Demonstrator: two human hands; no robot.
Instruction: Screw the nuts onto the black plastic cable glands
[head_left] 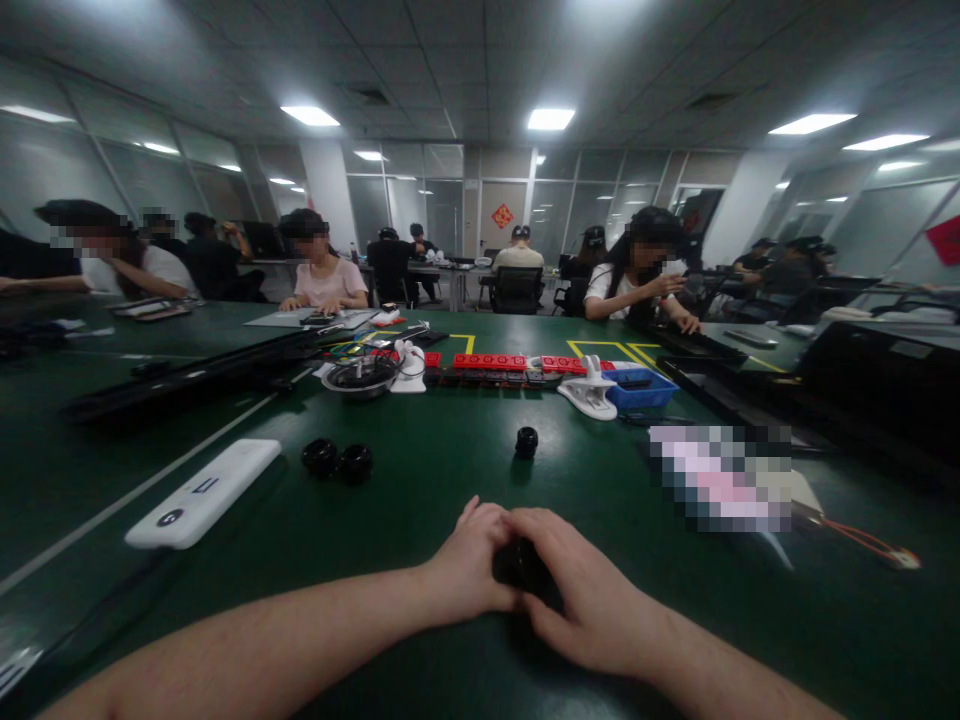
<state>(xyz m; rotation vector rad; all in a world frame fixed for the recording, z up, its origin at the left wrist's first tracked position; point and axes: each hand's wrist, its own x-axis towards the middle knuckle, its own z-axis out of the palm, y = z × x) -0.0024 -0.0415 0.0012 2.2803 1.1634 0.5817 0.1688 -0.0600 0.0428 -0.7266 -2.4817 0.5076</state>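
My left hand (480,555) and my right hand (589,590) meet at the near middle of the table, with their fingertips close together. Between them, both curl round a black object (525,568), mostly hidden by my fingers, so its kind does not show. Just beyond my hands stands a small black, round, ribbed part (526,442). Two similar parts, one (321,457) beside another (356,462), sit further left.
A white oblong device (206,495) with a cable lies at left on the green table (420,480). Across the middle stand red power strips (489,362), white clips (591,388) and a blue bin (641,387). Several people sit beyond, one in pink (326,275).
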